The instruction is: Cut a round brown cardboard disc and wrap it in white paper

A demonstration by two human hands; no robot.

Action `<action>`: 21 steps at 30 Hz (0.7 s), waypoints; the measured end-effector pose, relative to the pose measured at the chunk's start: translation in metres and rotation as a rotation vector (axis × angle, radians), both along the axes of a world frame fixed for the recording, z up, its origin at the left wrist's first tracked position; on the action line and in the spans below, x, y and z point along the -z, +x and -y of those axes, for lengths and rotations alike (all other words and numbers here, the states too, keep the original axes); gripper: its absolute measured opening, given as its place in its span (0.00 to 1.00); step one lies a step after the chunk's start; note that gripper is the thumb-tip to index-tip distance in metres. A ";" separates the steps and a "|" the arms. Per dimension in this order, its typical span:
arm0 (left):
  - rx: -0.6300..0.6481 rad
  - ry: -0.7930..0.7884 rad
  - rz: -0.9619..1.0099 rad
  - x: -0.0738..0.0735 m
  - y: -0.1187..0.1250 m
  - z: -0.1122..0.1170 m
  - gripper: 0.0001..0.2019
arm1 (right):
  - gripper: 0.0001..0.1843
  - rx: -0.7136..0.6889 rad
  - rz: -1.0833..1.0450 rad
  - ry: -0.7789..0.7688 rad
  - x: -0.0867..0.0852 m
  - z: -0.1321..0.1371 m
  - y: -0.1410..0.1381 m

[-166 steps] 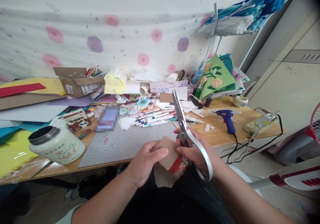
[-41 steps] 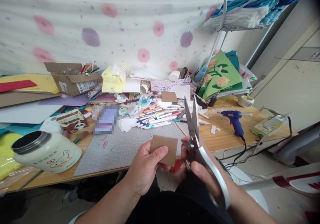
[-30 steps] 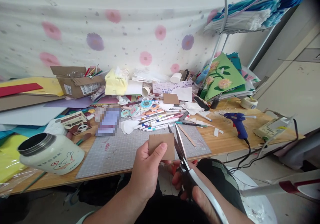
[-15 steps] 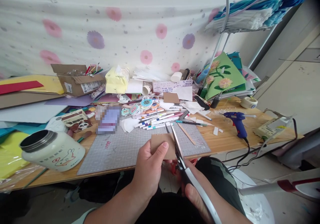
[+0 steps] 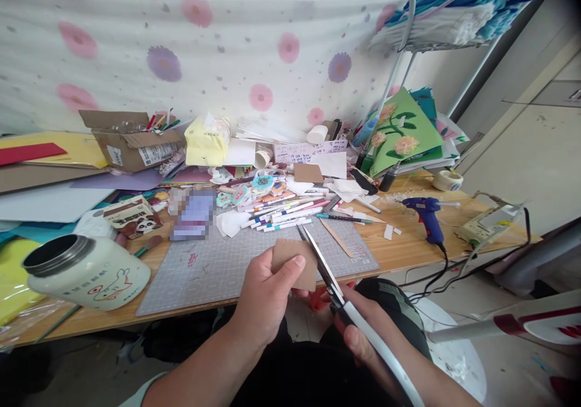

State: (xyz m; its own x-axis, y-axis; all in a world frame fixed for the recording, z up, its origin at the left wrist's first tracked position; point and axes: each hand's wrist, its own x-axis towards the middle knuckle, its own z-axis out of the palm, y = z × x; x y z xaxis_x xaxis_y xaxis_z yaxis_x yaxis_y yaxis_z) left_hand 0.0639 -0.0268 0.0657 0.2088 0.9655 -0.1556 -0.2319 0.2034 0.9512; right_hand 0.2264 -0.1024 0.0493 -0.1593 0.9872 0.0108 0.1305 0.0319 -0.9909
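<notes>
My left hand point(image 5: 272, 295) pinches a small brown cardboard piece point(image 5: 287, 254), thumb on top and fingers beneath. In my right hand point(image 5: 363, 328) is a pair of scissors point(image 5: 327, 269) with pale handles, its blades pointing up and away from me. The blades lie at the right edge of the cardboard and stand slightly apart at the tips. Whether they bite into the cardboard I cannot tell. Both hands are over the front edge of the table, just before the grey cutting mat point(image 5: 195, 286). A wooden stick point(image 5: 336, 237) lies on the mat beyond the blades.
Several markers point(image 5: 290, 213) lie heaped behind the mat. A blue glue gun point(image 5: 426, 218) with a cord stands on the right. To the left are a wide-mouthed flask point(image 5: 91, 274), a phone point(image 5: 193, 214) and a cardboard box point(image 5: 136, 144). Papers and a green flower card point(image 5: 408, 129) crowd the back.
The scissors have shifted a little right and lower with my right hand, their blades nearer together. The cardboard has tilted slightly in my left hand. The whole view has turned slightly.
</notes>
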 end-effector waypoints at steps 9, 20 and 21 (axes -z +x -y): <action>0.166 -0.007 -0.105 0.001 -0.006 -0.007 0.08 | 0.32 -0.186 0.095 -0.103 -0.001 0.006 0.021; 0.361 -0.146 -0.150 0.010 -0.003 -0.003 0.08 | 0.28 -0.062 0.249 -0.134 -0.003 0.038 0.038; 0.377 -0.158 -0.140 0.011 -0.002 -0.002 0.08 | 0.27 -0.024 0.257 -0.144 -0.003 0.043 0.038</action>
State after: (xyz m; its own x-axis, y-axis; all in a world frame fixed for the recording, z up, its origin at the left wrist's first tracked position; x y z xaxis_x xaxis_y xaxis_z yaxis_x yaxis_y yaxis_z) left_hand 0.0620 -0.0244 0.0548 0.5085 0.7878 -0.3475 0.0159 0.3949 0.9186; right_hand 0.2646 -0.1449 0.0527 -0.1617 0.9716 -0.1725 0.3784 -0.1004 -0.9202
